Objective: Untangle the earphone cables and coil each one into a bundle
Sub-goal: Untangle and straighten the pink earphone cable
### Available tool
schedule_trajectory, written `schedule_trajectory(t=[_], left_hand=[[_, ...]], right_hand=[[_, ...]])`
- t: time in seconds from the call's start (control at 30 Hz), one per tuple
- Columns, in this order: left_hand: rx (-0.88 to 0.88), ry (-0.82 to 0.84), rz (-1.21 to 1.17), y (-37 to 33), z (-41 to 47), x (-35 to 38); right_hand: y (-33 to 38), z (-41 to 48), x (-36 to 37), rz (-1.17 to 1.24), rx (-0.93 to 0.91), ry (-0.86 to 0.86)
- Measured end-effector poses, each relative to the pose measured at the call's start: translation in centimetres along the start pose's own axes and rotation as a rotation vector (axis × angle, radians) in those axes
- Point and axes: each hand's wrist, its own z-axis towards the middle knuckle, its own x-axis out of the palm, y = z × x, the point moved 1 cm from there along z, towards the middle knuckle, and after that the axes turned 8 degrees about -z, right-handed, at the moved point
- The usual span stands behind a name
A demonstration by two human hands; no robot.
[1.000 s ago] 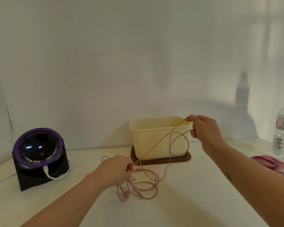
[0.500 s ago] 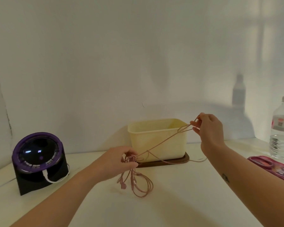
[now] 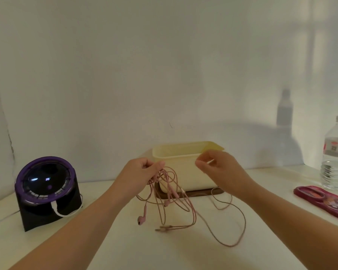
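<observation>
Earphone cables (image 3: 160,177), pink and still knotted together, hang in a loose bunch in the head view, gathered at the top by the left hand (image 3: 139,174). Its fingers and thumb are curled round the strands, holding them above the table (image 3: 174,256). The loops droop from that grip, with an earbud (image 3: 141,219) dangling at the lowest point on the left and the jack plugs (image 3: 162,228) lying on the table just below the loops.

One long strand (image 3: 232,244) trails away to the right across the table and curves back up toward the underside of the right hand (image 3: 220,170). That hand hovers level with the left, a short way apart. Its thumb and forefinger are drawn close around a pale sliver, but whether they actually pinch the strand cannot be told.

The tangle lies directly left of the right fingertips and hangs mostly vertically, so the right hand seems best placed to reach across and pull a loop free.

Behind both hands stands a cream tub (image 3: 185,173) on a dark tray (image 3: 195,193); its near wall hides whatever is inside. At the far right a water bottle (image 3: 336,152) is partly filled, with a maroon case (image 3: 324,199) lying in front of it. A purple-ringed black device (image 3: 45,190) sits at the left.
</observation>
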Motion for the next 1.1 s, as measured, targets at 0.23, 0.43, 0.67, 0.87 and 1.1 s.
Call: schedule_trajectory(t=[0.23,0.43,0.67,0.87,1.1], left_hand=[[0.027,0.007,-0.012,-0.9,-0.5,0.1],[0.103,0.186,0.31,0.5,-1.2,-1.1],[0.118,0.247,0.35,1.4,-1.3,-1.6],[0.024,0.057,0.284,2.9,0.6,-3.1],[-0.365,-0.111,-0.347,5.0,1.3,-4.3]], right_hand=[[2.6,-1.4,1.5,0.248,0.028,0.426],[0.9,0.3,-0.6,0.586,0.255,0.229],[0.0,1.1,-1.1,0.811,0.337,0.136],[-1.4,1.9,-2.7,0.973,0.41,0.036],[-3.1,2.5,-3.9,1.459,0.593,-0.28]])
